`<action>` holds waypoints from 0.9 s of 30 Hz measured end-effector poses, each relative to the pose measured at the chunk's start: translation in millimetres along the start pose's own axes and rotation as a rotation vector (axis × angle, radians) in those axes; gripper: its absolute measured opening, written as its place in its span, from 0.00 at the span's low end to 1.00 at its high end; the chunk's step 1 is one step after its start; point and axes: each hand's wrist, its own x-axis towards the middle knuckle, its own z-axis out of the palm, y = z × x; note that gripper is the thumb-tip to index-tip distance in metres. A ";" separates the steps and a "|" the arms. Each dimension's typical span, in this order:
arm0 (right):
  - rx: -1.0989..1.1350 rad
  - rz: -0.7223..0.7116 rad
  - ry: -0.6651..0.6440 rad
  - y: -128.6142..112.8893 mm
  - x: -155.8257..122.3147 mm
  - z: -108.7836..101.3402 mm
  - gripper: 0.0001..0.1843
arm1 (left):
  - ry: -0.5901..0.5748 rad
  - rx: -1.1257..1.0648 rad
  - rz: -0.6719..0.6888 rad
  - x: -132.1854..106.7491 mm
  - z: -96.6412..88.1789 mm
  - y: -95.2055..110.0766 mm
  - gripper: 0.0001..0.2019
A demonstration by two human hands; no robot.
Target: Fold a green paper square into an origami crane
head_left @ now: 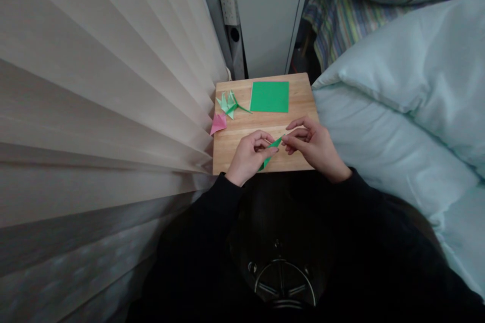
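Note:
A narrow green piece of folded origami paper slants up to the right just above the front of a small wooden tabletop. My left hand grips its middle between thumb and fingers. At its upper pointed tip, the thumb and index finger of my right hand are pinched together on the paper, the other fingers curled loosely. Beyond my hands lies a flat green sheet of square paper. Folded green origami pieces sit at the far left, with a pink folded paper at the left edge.
A pale pleated curtain hangs along the left and touches the tabletop's side. Light blue bedding rises close on the right. Behind the tabletop stands a white cabinet, and a striped cloth lies at the back right.

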 end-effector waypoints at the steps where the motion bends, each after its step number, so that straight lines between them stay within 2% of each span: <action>1: -0.035 -0.033 0.049 1.9 0.0 2.0 0.19 | 0.075 -0.015 0.003 1.3 0.7 -3.4 0.11; 4: -0.137 -0.089 0.077 5.4 -1.3 8.2 0.16 | 0.158 -0.067 0.008 3.7 2.8 -9.9 0.12; 7: -0.147 -0.072 0.015 6.6 -3.0 12.7 0.14 | 0.120 -0.086 -0.007 3.2 5.2 -9.6 0.14; 11: -0.099 -0.047 0.023 8.4 -2.7 13.1 0.15 | 0.055 -0.061 -0.035 1.1 8.1 -5.2 0.14; 18: 0.045 0.024 -0.010 8.8 -0.8 9.8 0.17 | 0.028 -0.033 0.007 0.8 9.2 -2.9 0.11; 27: 0.087 0.051 -0.006 4.0 1.5 4.9 0.23 | -0.044 -0.057 -0.010 -2.5 9.4 -0.8 0.14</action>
